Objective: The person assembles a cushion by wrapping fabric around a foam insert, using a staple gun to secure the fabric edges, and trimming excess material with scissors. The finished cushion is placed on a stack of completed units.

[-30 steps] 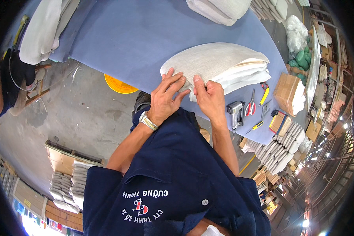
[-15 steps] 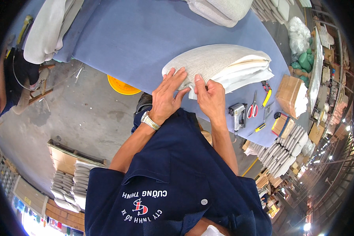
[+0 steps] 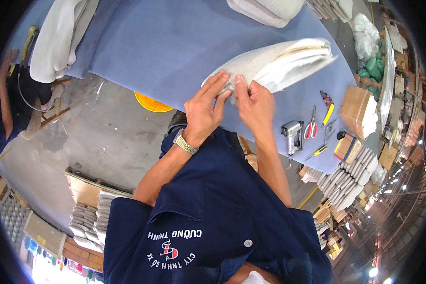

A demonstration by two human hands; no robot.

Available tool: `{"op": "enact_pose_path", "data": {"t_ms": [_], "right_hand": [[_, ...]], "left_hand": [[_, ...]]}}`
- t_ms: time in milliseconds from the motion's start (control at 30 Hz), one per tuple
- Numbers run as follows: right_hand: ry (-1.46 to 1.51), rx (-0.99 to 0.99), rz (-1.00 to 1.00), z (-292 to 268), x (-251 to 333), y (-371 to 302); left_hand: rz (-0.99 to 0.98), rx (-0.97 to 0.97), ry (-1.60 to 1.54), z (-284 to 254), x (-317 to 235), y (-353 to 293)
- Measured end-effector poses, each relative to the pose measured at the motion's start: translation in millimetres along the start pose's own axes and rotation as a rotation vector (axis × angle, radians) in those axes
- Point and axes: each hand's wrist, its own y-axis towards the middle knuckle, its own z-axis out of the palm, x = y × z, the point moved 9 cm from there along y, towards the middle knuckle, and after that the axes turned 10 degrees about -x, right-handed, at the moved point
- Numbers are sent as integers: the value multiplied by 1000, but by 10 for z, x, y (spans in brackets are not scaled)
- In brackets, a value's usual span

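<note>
A curved cushion (image 3: 244,64) covered in pale grey fabric is tilted above the blue-topped table, its layered, unfinished edge facing right and toward me. My left hand (image 3: 206,106) grips its near left end, fingers laid along the fabric and thumb on the near edge. Close beside it, my right hand (image 3: 255,104) pinches the fabric edge between thumb and curled fingers. Right of my hands lie a silver staple gun (image 3: 293,136), red-handled scissors (image 3: 311,127), yellow-and-red pliers (image 3: 327,109) and a yellow-handled tool (image 3: 319,151).
More fabric-covered pieces lie on the table's far side (image 3: 270,12) and far left (image 3: 57,40). A cardboard box (image 3: 356,109) stands at the right edge. Below the table's left edge is a yellow round container (image 3: 151,102). Another person's arm (image 3: 5,94) shows at far left.
The cushion has turned and tilted, its right end swinging up and away from me. Both hands keep their hold at the near left end. The whole view has shifted slightly.
</note>
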Motion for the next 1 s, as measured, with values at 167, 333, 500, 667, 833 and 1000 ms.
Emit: {"op": "enact_pose_path", "data": {"t_ms": [167, 333, 500, 667, 833, 1000], "right_hand": [[246, 6, -72, 387, 101, 71], [269, 67, -75, 616, -9, 91], [418, 56, -95, 630, -148, 11], [561, 133, -43, 571, -309, -98], [773, 155, 12, 483, -401, -203], [598, 215, -129, 373, -350, -231]], "left_hand": [[-105, -65, -89, -132, 344, 83], [-252, -19, -147, -182, 519, 81], [-334, 65, -124, -75, 563, 70], [-402, 158, -88, 80, 625, -17], [-271, 204, -72, 201, 560, -72], [-135, 196, -38, 190, 488, -82]]}}
